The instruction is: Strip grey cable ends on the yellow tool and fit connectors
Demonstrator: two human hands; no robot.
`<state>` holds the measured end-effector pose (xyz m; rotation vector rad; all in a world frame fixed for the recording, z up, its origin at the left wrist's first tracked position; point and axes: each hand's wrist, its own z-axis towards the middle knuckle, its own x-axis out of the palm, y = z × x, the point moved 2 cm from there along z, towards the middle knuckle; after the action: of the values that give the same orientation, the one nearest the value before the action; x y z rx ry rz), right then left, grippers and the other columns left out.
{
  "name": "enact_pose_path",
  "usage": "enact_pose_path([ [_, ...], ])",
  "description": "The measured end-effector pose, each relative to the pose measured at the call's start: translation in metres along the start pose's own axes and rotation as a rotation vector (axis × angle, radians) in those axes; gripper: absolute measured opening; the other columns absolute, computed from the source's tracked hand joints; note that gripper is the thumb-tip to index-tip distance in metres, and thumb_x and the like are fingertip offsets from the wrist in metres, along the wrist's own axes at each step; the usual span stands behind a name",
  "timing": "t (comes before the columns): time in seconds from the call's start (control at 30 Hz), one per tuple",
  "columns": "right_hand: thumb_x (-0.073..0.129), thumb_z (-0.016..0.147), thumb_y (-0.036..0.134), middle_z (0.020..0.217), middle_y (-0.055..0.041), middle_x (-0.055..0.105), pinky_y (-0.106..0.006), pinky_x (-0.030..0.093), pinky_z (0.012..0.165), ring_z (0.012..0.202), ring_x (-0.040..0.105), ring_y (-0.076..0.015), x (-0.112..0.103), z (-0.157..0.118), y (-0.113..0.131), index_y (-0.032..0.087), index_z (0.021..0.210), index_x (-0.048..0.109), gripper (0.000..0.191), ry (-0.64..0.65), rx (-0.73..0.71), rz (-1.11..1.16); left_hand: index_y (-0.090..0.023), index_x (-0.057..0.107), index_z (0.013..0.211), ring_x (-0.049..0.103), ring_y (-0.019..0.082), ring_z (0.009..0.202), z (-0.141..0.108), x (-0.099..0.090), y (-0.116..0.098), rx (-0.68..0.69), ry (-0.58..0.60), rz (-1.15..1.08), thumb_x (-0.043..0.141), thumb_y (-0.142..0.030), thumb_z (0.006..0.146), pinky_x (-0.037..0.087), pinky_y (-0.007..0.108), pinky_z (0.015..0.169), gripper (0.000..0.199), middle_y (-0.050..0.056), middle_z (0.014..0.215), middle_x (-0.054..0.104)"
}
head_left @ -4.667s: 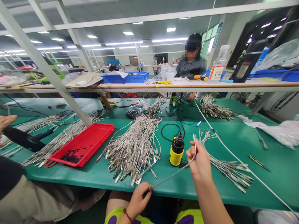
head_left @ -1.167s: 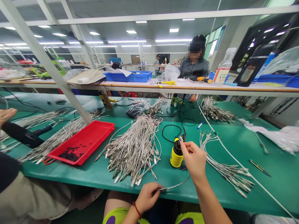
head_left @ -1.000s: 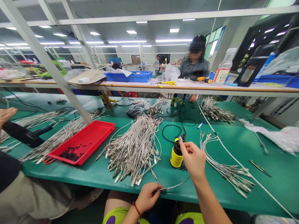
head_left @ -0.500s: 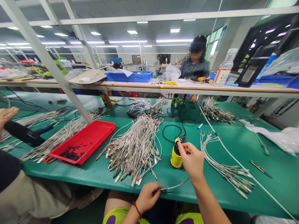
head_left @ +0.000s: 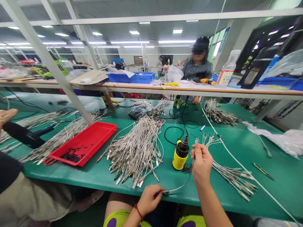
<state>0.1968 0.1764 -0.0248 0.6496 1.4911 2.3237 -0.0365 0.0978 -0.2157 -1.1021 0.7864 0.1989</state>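
Holding a single braided silver cable point(head_left: 180, 188) slackly between them, the left hand point(head_left: 149, 200) is clenched around it near a small metal collar point(head_left: 166, 191), just past the desk's front edge, while the right hand point(head_left: 201, 165) pinches the other end upright, its tip poking above the fingers. A red cord bracelet point(head_left: 139, 212) circles the left wrist, above lime-and-purple shorts point(head_left: 115, 219).

Just beside the right hand stands a yellow device with a black ribbed nozzle point(head_left: 180, 154) on the green desk point(head_left: 94, 176), a black cord point(head_left: 172, 132) looping behind it. To the right lies a loose bundle of metal-tipped cables point(head_left: 234, 179); to the left, a larger heap point(head_left: 134, 148) sits between the hands' area and a red tray point(head_left: 82, 143) holding small black pieces. At far left, a co-worker's hand point(head_left: 7, 115) rests above a black tool point(head_left: 21, 135).

Farther on, another bundle point(head_left: 219, 115) and a blue marker point(head_left: 203, 127) lie on the desk. Beyond them, a shelf point(head_left: 142, 85) carries a blue crate point(head_left: 130, 77) and yellow-handled pliers point(head_left: 168, 85), with a seated co-worker point(head_left: 197, 69) behind it.
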Motion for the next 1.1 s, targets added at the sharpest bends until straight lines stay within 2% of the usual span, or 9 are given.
enact_pose_path([
  [0.23,0.060,0.094,0.056,0.058,0.0041,0.050,-0.027,0.036,0.055,0.052,0.044,-0.0124,0.002,0.001,-0.017,0.018,0.088,0.065,0.038,0.059,0.020,-0.001,-0.023,0.071,0.097,0.070,0.021,0.082,0.000,0.000,-0.001,-0.002,-0.002,0.011,0.051,-0.019,0.092,0.049,0.029,0.074,0.021,0.005,0.088,0.076],
  [0.57,0.061,0.094,0.054,0.059,0.0035,0.051,-0.027,0.033,0.052,0.052,0.042,-0.0122,-0.009,-0.008,-0.015,0.018,0.089,0.067,0.037,0.047,0.035,-0.006,-0.023,0.070,0.097,0.070,0.021,0.083,-0.002,0.001,-0.001,-0.002,-0.001,0.008,0.051,-0.016,0.091,0.049,0.029,0.076,0.021,0.005,0.088,0.076],
  [0.73,0.070,0.089,0.049,0.059,0.0023,0.054,-0.027,0.033,0.050,0.053,0.044,-0.0130,-0.017,-0.011,0.011,0.017,0.090,0.071,0.032,0.041,-0.001,-0.148,-0.023,0.071,0.097,0.069,0.021,0.081,-0.001,0.001,-0.001,-0.006,-0.004,-0.005,0.051,-0.018,0.091,0.048,0.029,0.075,0.021,0.005,0.087,0.075],
  [0.87,0.073,0.087,0.046,0.060,0.0018,0.056,-0.028,0.032,0.051,0.052,0.042,-0.0126,-0.013,-0.010,0.047,0.018,0.084,0.073,0.028,0.188,-0.090,-0.434,-0.022,0.071,0.096,0.068,0.021,0.080,-0.001,0.001,0.000,-0.015,-0.007,-0.026,0.053,-0.021,0.092,0.047,0.028,0.074,0.018,0.005,0.085,0.074],
  [1.0,0.065,0.093,0.046,0.055,0.0048,0.046,-0.028,0.032,0.054,0.053,0.039,-0.0123,-0.008,-0.005,0.076,0.021,0.077,0.069,0.030,0.310,-0.220,-0.717,-0.021,0.072,0.099,0.067,0.020,0.081,-0.001,-0.005,-0.006,-0.021,-0.005,-0.064,0.050,-0.023,0.095,0.048,0.027,0.076,0.022,0.006,0.087,0.074],
  [1.1,0.062,0.095,0.046,0.055,0.0060,0.042,-0.029,0.030,0.055,0.052,0.037,-0.0125,-0.011,0.007,0.090,0.023,0.077,0.067,0.030,0.410,-0.285,-0.874,-0.019,0.072,0.102,0.068,0.021,0.085,0.000,-0.008,-0.019,-0.014,0.013,-0.109,0.050,-0.026,0.097,0.048,0.028,0.080,0.023,0.007,0.091,0.075],
])
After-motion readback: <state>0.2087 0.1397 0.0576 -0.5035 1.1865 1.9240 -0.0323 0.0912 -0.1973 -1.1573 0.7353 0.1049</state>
